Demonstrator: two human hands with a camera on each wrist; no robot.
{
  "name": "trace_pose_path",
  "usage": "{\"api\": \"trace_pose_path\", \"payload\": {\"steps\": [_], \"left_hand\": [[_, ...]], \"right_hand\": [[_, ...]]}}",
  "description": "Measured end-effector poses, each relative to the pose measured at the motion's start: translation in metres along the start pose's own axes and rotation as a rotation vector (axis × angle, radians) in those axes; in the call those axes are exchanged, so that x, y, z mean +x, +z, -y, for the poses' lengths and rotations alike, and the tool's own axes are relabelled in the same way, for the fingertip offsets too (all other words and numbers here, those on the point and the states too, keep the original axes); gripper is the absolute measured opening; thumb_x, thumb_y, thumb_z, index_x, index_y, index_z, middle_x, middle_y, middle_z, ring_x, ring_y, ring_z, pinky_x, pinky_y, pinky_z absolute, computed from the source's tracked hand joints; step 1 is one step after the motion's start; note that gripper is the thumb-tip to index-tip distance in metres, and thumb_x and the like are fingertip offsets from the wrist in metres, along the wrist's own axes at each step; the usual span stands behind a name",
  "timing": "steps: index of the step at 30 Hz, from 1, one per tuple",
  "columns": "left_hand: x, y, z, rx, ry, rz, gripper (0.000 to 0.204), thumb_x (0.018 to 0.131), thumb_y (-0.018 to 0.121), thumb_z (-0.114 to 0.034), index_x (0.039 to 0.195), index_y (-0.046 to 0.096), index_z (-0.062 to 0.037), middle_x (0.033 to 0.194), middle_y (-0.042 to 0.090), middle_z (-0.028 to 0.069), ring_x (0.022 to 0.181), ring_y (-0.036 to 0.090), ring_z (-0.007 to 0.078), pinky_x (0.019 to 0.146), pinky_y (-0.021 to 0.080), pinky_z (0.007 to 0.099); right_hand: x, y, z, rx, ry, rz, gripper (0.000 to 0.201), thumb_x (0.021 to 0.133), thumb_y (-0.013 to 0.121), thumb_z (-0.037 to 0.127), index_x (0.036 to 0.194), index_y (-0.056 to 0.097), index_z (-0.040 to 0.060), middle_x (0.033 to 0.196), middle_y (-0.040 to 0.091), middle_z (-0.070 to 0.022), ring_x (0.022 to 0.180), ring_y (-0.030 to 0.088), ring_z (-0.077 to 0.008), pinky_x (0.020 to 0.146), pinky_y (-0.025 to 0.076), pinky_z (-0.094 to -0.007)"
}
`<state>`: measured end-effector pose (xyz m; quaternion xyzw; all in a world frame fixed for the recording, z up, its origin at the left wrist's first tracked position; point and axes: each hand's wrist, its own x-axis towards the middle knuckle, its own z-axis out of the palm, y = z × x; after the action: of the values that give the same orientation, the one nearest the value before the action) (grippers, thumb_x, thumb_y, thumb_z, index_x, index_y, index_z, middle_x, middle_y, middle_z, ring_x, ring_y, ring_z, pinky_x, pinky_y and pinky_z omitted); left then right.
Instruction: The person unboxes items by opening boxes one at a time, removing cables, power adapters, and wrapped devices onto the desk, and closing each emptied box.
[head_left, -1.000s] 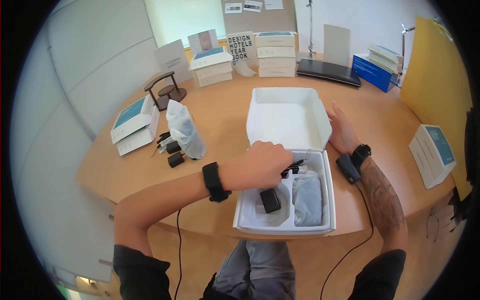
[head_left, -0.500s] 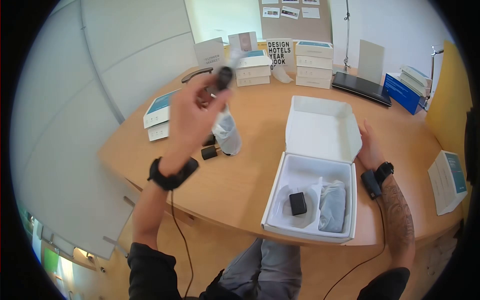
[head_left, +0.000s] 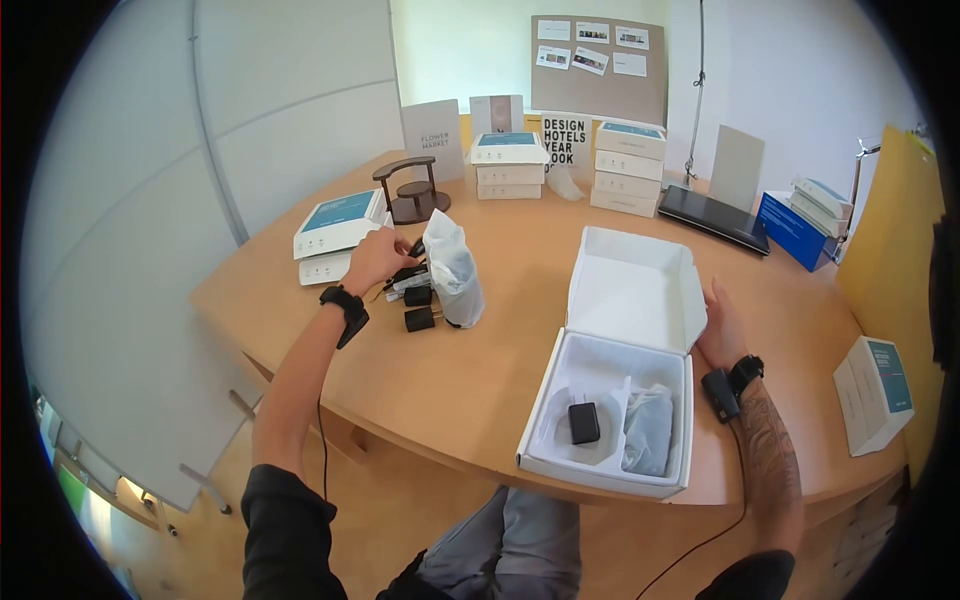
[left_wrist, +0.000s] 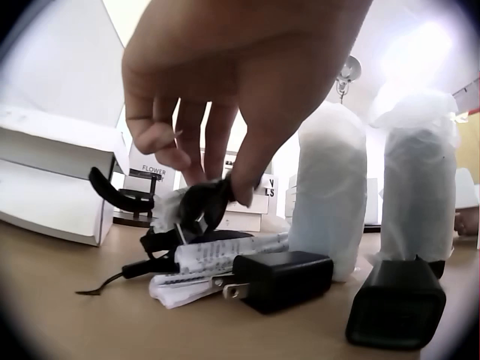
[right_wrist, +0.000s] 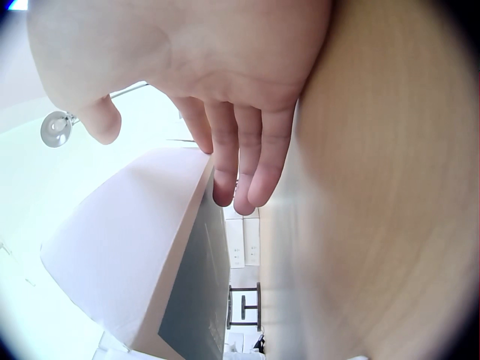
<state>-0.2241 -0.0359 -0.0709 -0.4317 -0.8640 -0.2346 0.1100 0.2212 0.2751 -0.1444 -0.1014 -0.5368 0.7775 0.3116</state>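
Note:
At the far left of the table, my left hand (head_left: 376,258) pinches a coiled black cable (left_wrist: 204,208) between thumb and fingertips. The cable hangs over a small pile with rolled white printed wrapping (left_wrist: 225,253). Beside the pile lie a black plug adapter (left_wrist: 289,279) and a second black adapter (head_left: 420,319). Bottle-shaped items in white wrap (head_left: 455,278) stand right of them. My right hand (right_wrist: 232,112) has straight fingers alongside the raised lid (head_left: 632,280) of an open white box (head_left: 532,445). Inside the box are another black adapter (head_left: 584,423) and a wrapped grey item (head_left: 648,430).
Closed white boxes (head_left: 340,225) stand left of the left hand, with a dark wooden stand (head_left: 415,195) behind. More boxes (head_left: 628,165), a black laptop (head_left: 713,220) and a blue box (head_left: 795,228) line the back. Another box pair (head_left: 870,395) sits at the right edge.
My left hand has gone from the open box to the pile at the left, carrying the cable out of the box's upper compartment. The right hand has stayed by the lid.

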Motion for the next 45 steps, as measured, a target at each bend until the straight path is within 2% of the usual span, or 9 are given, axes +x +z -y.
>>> {"api": "trace_pose_path", "payload": {"steps": [4,9,12,20,30,33,37,42,45], "left_hand": [[-0.002,-0.006,-0.002,-0.076,0.054,0.002,0.029,0.077,0.079,-0.026,0.097,0.075,-0.005,0.09,0.074,0.01,0.082,0.07,0.0262,0.074,0.054,0.035],[-0.04,-0.031,-0.055,-0.349,0.231,-0.44,0.017,0.088,0.069,-0.018,0.095,0.073,-0.0033,0.084,0.072,0.0054,0.071,0.061,0.0153,0.064,0.049,0.0311],[-0.098,-0.054,-0.126,-0.442,0.356,-0.267,0.012,0.089,0.065,-0.012,0.095,0.071,-0.0043,0.087,0.07,0.0054,0.074,0.06,0.0138,0.065,0.048,0.0318],[-0.169,-0.017,-0.205,-0.021,1.177,0.305,0.034,0.09,0.069,-0.031,0.109,0.062,-0.004,0.104,0.064,0.0072,0.109,0.056,0.027,0.091,0.045,0.0383],[-0.164,0.0,-0.23,0.215,1.085,0.481,0.034,0.085,0.072,-0.027,0.105,0.058,-0.0026,0.094,0.059,0.0105,0.099,0.055,0.0283,0.086,0.042,0.0369],[-0.167,-0.012,-0.22,-0.138,1.038,0.22,0.034,0.083,0.074,-0.026,0.107,0.062,-0.004,0.095,0.062,0.0107,0.098,0.057,0.0282,0.086,0.042,0.0373],[-0.158,-0.051,-0.165,-0.209,0.67,-0.106,0.047,0.077,0.08,-0.02,0.119,0.063,-0.0077,0.11,0.068,0.0081,0.096,0.063,0.0279,0.082,0.049,0.0379],[-0.131,-0.051,-0.098,-0.095,0.182,-0.008,0.056,0.073,0.083,-0.017,0.123,0.061,-0.0065,0.106,0.07,0.0101,0.094,0.065,0.0262,0.083,0.051,0.0371],[-0.102,-0.037,-0.064,0.037,0.15,0.04,0.054,0.073,0.082,-0.017,0.122,0.061,-0.006,0.105,0.071,0.0116,0.093,0.067,0.0306,0.082,0.052,0.0385]], "right_hand": [[0.002,-0.004,-0.004,-0.014,-0.016,-0.01,0.074,0.098,0.047,0.058,0.143,0.041,-0.0001,0.142,0.05,-0.0176,0.13,0.049,-0.0266,0.112,0.036,-0.0409],[0.006,-0.011,-0.007,0.009,-0.023,0.018,0.074,0.098,0.048,0.056,0.145,0.039,-0.0014,0.144,0.048,-0.0183,0.132,0.048,-0.0267,0.113,0.035,-0.0408],[0.0,-0.006,-0.003,0.028,0.004,0.002,0.075,0.098,0.049,0.055,0.146,0.038,-0.002,0.145,0.047,-0.019,0.133,0.047,-0.0273,0.113,0.035,-0.0411],[-0.004,0.003,0.004,-0.009,0.033,-0.032,0.075,0.099,0.047,0.057,0.147,0.038,0.0001,0.147,0.047,-0.0175,0.134,0.047,-0.026,0.113,0.034,-0.0408],[-0.003,0.002,0.002,-0.041,0.0,0.02,0.07,0.1,0.045,0.055,0.145,0.041,0.0016,0.144,0.05,-0.0145,0.131,0.049,-0.024,0.112,0.035,-0.0394],[-0.001,-0.002,0.002,-0.021,0.009,0.038,0.071,0.1,0.045,0.055,0.145,0.041,0.0011,0.144,0.049,-0.0147,0.132,0.048,-0.0242,0.112,0.036,-0.0392],[-0.001,-0.003,-0.001,-0.025,0.0,0.029,0.072,0.099,0.047,0.056,0.145,0.041,0.0005,0.144,0.05,-0.0151,0.132,0.049,-0.0249,0.112,0.036,-0.0395],[-0.001,0.001,0.0,-0.017,0.009,0.029,0.073,0.098,0.048,0.056,0.145,0.041,0.0008,0.144,0.05,-0.0163,0.132,0.049,-0.0251,0.112,0.036,-0.0399],[-0.001,0.0,0.0,-0.032,-0.005,0.023,0.072,0.098,0.048,0.056,0.145,0.041,0.001,0.144,0.05,-0.0171,0.131,0.05,-0.0253,0.111,0.036,-0.0401]]}}
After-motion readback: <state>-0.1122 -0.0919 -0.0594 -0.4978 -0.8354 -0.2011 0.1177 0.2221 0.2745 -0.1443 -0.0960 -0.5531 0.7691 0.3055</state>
